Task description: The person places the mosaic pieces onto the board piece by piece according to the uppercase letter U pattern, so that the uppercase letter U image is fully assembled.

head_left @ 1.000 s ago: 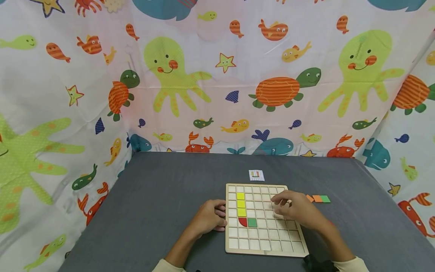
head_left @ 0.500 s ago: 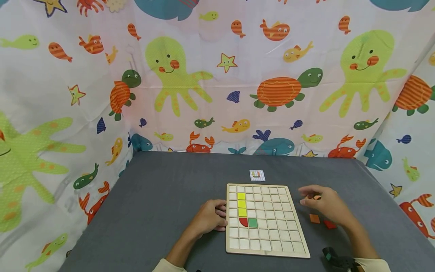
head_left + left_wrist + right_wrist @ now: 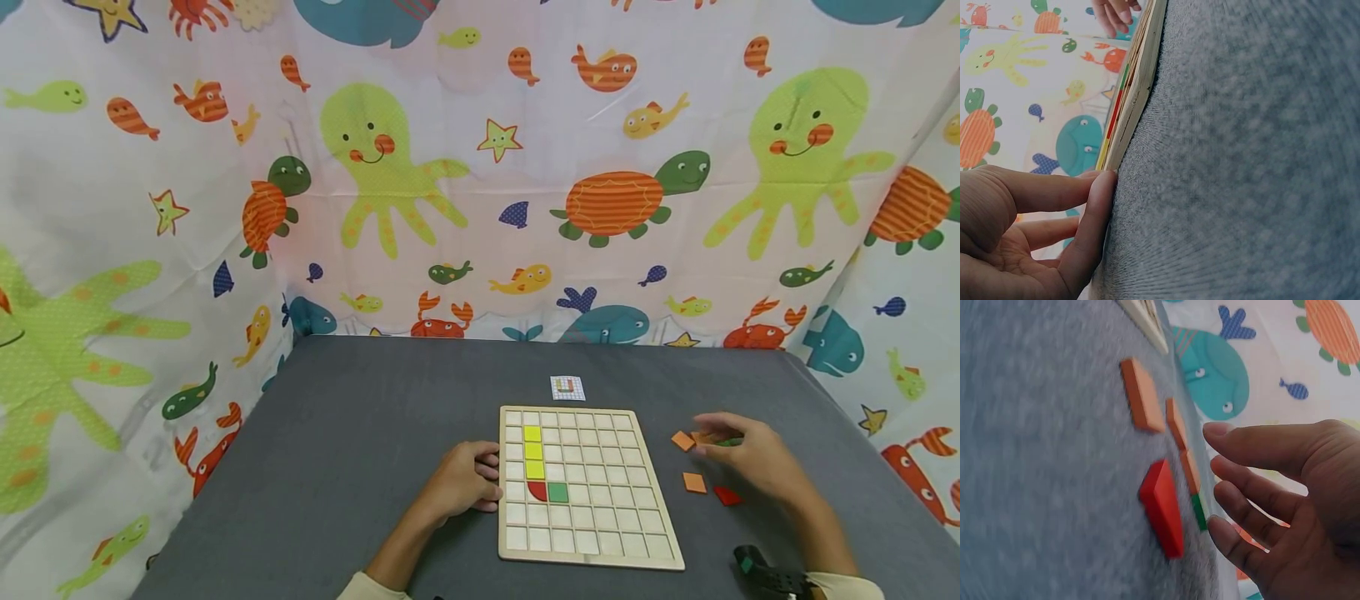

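A wooden grid board (image 3: 592, 475) lies flat on the table. Three yellow square tiles (image 3: 533, 451) form a column in it, with a red quarter-round tile (image 3: 537, 491) below and a green square tile (image 3: 558, 492) beside that. My left hand (image 3: 462, 479) holds the board's left edge; the left wrist view has thumb and forefinger at that edge. To the right of the board, my right hand (image 3: 750, 457) hovers over loose tiles, fingers apart and gently bent. Near it are orange tiles (image 3: 683, 441), a green tile (image 3: 1200, 511) partly covered in the head view, and a red tile (image 3: 1162, 506).
A small card (image 3: 567, 388) printed with a coloured U on a grid lies behind the board. Grey cloth (image 3: 390, 417) covers the table. A sea-animal curtain (image 3: 480, 183) hangs along the back and sides.
My right hand has moved from above the board rightward to the loose tiles, uncovering an orange and a red one. My left hand has stayed at the board's edge.
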Demonstrator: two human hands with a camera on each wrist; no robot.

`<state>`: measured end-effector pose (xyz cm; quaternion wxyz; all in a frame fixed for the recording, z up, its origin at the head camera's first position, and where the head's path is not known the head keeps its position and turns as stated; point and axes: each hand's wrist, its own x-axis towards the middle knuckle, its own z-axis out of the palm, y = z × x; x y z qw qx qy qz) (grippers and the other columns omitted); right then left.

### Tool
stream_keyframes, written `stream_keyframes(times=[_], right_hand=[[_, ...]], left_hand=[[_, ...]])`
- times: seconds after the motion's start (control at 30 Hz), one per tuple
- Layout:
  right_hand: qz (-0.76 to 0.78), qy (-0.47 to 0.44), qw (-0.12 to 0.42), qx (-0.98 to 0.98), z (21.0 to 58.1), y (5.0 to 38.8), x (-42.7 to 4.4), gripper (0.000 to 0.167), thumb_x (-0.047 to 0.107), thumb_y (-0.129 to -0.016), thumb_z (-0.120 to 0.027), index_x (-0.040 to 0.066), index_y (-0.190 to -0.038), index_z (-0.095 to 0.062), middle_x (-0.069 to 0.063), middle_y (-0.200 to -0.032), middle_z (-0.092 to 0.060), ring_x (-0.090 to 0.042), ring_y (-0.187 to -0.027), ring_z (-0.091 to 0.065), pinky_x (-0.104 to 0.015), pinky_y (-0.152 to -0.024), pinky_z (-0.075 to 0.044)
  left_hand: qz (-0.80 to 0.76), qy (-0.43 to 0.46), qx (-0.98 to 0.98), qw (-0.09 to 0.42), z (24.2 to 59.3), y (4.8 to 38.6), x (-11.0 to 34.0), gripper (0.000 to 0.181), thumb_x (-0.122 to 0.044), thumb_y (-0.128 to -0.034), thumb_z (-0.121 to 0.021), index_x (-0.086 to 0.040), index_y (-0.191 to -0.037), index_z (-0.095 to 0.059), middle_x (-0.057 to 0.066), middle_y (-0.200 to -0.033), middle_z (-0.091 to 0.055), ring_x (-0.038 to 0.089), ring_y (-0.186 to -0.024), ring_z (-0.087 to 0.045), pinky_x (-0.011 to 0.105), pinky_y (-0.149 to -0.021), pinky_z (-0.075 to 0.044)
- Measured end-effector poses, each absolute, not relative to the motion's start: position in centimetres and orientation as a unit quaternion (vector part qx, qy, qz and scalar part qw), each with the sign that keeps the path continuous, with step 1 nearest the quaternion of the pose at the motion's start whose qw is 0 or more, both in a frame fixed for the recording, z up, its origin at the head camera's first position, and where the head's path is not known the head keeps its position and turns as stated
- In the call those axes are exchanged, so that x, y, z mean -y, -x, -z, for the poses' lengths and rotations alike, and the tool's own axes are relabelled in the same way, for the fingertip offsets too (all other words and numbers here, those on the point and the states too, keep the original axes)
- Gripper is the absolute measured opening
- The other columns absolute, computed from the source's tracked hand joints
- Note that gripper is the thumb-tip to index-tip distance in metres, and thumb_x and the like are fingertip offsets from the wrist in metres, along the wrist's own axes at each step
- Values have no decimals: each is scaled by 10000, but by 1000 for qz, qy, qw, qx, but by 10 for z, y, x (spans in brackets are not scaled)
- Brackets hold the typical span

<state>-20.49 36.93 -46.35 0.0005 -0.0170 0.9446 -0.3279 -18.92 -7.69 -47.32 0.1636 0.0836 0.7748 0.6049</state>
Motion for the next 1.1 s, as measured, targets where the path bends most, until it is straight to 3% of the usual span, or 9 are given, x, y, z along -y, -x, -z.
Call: stream_keyframes(times=[0.1, 0.23, 0.53, 0.9, 1.1], right_hand=[[326, 8, -1, -945, 467, 204, -376, 525, 239, -930, -830, -8, -1363, -667, -230, -1264, -712, -369, -1090, -670, -449, -847, -605], [324, 1, 2, -946, 470, 203, -383, 554, 226, -922, -831, -16, -1386, -647, -275, -1307, -676, -445, -1155, -639, -634, -918, -553], [309, -21, 14, -951, 473, 204, -390, 598, 215, -926, -821, -24, -1430, -606, -359, -1378, -589, -531, -1234, -537, -769, -983, -423], [291, -13, 1, -956, 476, 204, -399, 443, 81, -929, -782, -59, -1332, -662, -316, -1251, -657, -429, -1074, -617, -622, -878, -538], [276, -15, 10, -961, 474, 205, -401, 376, 84, -938, -776, -65, -1275, -697, -280, -1174, -672, -359, -1002, -604, -507, -810, -530]], left_hand=[[-604, -82, -776, 165, 474, 189, 77, 673, 173, -798, -772, 88, -1437, -577, 158, -1170, -625, 227, -964, -651, 360, -634, -676], [-605, -81, -775, 166, 473, 189, 77, 676, 171, -798, -771, 87, -1439, -575, 158, -1171, -624, 228, -961, -651, 362, -634, -676], [-604, -77, -775, 167, 473, 189, 77, 684, 169, -803, -774, 77, -1450, -571, 153, -1181, -625, 226, -961, -651, 359, -642, -677], [-603, -80, -776, 166, 473, 189, 77, 677, 172, -804, -773, 79, -1444, -574, 148, -1166, -626, 225, -944, -654, 357, -640, -676], [-604, -79, -776, 164, 473, 189, 77, 678, 174, -799, -774, 80, -1441, -577, 152, -1165, -628, 228, -956, -654, 356, -638, -676]])
